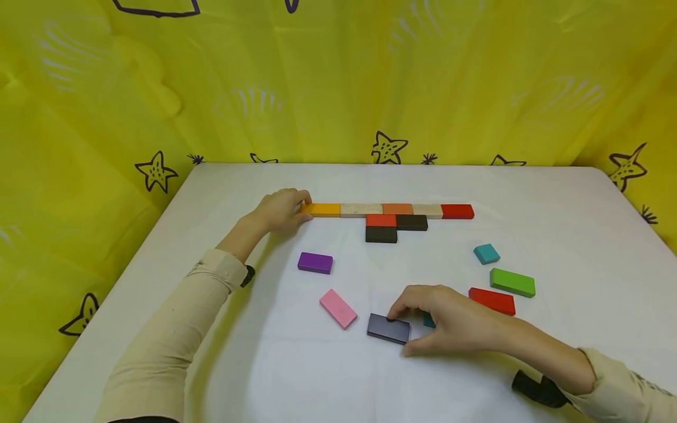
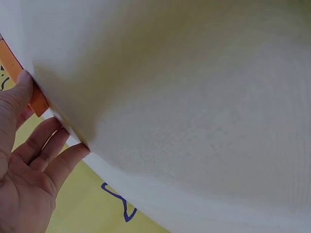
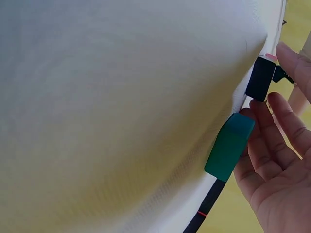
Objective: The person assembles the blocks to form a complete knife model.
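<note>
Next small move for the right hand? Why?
I'd probably firm up the pinch of the right hand on the dark gray block: thumb and index finger are at different edges, though contact firmness is unclear, and the block lies flat on the table. The left hand already pinches the yellow block at the row's left end.
</note>
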Motion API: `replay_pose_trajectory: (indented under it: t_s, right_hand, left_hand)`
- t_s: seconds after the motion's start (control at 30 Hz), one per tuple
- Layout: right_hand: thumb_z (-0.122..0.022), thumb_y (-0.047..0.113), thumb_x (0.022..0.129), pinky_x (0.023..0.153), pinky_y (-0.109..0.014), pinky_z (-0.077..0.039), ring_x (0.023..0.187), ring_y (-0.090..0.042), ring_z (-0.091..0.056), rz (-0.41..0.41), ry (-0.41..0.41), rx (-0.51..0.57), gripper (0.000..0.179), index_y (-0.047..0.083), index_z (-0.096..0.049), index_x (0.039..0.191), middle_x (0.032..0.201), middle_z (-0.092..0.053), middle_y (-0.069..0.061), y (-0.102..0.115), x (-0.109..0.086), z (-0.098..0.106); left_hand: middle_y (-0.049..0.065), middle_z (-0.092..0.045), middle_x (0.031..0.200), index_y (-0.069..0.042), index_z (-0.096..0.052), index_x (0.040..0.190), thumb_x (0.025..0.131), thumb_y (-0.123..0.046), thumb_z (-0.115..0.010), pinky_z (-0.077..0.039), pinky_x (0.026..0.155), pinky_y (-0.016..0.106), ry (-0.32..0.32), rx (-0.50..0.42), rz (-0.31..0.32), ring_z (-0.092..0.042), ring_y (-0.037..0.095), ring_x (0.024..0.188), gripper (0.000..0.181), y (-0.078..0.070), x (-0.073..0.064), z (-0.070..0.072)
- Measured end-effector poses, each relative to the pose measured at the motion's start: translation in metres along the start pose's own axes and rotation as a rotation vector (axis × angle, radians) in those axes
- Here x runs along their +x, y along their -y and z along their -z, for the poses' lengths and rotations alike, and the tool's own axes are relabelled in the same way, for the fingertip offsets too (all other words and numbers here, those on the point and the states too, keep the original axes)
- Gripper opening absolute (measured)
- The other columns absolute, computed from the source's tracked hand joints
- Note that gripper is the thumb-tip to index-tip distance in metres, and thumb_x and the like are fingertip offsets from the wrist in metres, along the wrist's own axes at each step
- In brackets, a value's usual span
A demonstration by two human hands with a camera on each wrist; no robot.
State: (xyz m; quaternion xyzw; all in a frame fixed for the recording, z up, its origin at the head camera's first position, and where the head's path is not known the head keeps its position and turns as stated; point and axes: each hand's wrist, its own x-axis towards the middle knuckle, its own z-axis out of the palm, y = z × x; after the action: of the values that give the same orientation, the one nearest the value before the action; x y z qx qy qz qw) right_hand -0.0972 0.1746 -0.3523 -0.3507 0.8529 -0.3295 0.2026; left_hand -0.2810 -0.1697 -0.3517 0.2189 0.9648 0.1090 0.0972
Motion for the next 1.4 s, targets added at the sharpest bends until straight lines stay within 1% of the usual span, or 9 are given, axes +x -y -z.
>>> replay_pose_trajectory:
  t_s: [0.1, 0.3, 0.4, 0.6, 0.87, 1.2, 1.3, 1.4]
  right_hand:
    - [-0.083, 0.041, 0.086, 0.086, -0.027, -0.053, 0.098, -0.004, -0.058, 0.004, -0.006, -0.026, 0.034, 0.032, -0.07, 0.115, 0.111, -0.065, 0.02, 0.001, 0.0, -0.001]
    - [-0.083, 0.037, 0.087, 0.086, -0.027, -0.053, 0.096, -0.003, -0.058, 0.036, -0.041, -0.075, 0.031, 0.031, -0.07, 0.114, 0.111, -0.065, 0.02, 0.0, -0.001, -0.003]
    - [-0.082, 0.034, 0.088, 0.088, -0.028, -0.053, 0.097, -0.003, -0.058, 0.028, -0.048, -0.089, 0.029, 0.032, -0.07, 0.115, 0.111, -0.065, 0.02, -0.001, -0.003, -0.003]
    - [-0.082, 0.03, 0.089, 0.089, -0.03, -0.053, 0.098, -0.004, -0.059, -0.005, -0.047, -0.1, 0.029, 0.031, -0.07, 0.115, 0.111, -0.065, 0.02, 0.001, -0.004, 0.001]
    - [-0.08, 0.019, 0.089, 0.087, -0.028, -0.054, 0.096, -0.004, -0.06, 0.019, -0.07, -0.116, 0.027, 0.028, -0.07, 0.114, 0.107, -0.065, 0.018, 0.001, -0.004, 0.0]
    - [-0.08, 0.018, 0.088, 0.083, -0.027, -0.053, 0.092, -0.005, -0.059, 0.024, -0.097, -0.11, 0.025, 0.026, -0.07, 0.11, 0.103, -0.066, 0.017, 0.0, -0.006, 0.002]
    - [-0.08, 0.016, 0.088, 0.081, -0.026, -0.053, 0.091, -0.005, -0.06, 0.036, -0.127, -0.108, 0.026, 0.024, -0.07, 0.11, 0.102, -0.066, 0.017, -0.002, -0.006, 0.004]
    - [-0.081, 0.014, 0.087, 0.081, -0.027, -0.053, 0.09, -0.005, -0.061, 0.053, -0.175, -0.126, 0.027, 0.022, -0.07, 0.11, 0.102, -0.067, 0.016, -0.004, -0.006, 0.008]
  left_hand:
    - [0.009, -0.059, 0.098, -0.008, -0.062, 0.127, 0.101, -0.028, -0.066, -0.046, 0.079, 0.043, -0.001, 0.0, -0.003, -0.053, 0.027, 0.091, 0.033, -0.001, 0.0, 0.002]
    - [0.009, -0.058, 0.097, -0.009, -0.062, 0.127, 0.1, -0.029, -0.066, -0.045, 0.078, 0.042, 0.001, 0.008, 0.0, -0.053, 0.026, 0.091, 0.034, 0.0, 0.0, 0.001]
    - [0.009, -0.058, 0.097, -0.009, -0.061, 0.128, 0.1, -0.029, -0.066, -0.044, 0.078, 0.042, 0.006, 0.004, 0.0, -0.052, 0.027, 0.091, 0.034, 0.0, 0.0, 0.0]
    - [0.009, -0.057, 0.098, -0.01, -0.061, 0.129, 0.101, -0.029, -0.066, -0.044, 0.08, 0.042, 0.011, -0.003, 0.008, -0.052, 0.027, 0.093, 0.034, -0.001, 0.002, 0.0]
    - [0.009, -0.057, 0.097, -0.009, -0.061, 0.128, 0.1, -0.028, -0.066, -0.043, 0.078, 0.041, 0.009, -0.005, 0.01, -0.052, 0.027, 0.092, 0.034, -0.002, -0.001, 0.001]
    - [0.009, -0.058, 0.098, -0.009, -0.062, 0.127, 0.101, -0.029, -0.065, -0.045, 0.078, 0.041, 0.002, -0.006, 0.001, -0.053, 0.026, 0.091, 0.033, -0.002, -0.002, 0.001]
    - [0.009, -0.059, 0.099, -0.009, -0.062, 0.127, 0.101, -0.029, -0.066, -0.045, 0.078, 0.041, 0.0, -0.006, 0.0, -0.053, 0.027, 0.091, 0.033, -0.002, -0.003, 0.001]
    - [0.009, -0.059, 0.098, -0.009, -0.062, 0.127, 0.101, -0.028, -0.066, -0.045, 0.077, 0.041, 0.0, -0.004, -0.001, -0.053, 0.026, 0.09, 0.033, -0.003, -0.003, 0.002]
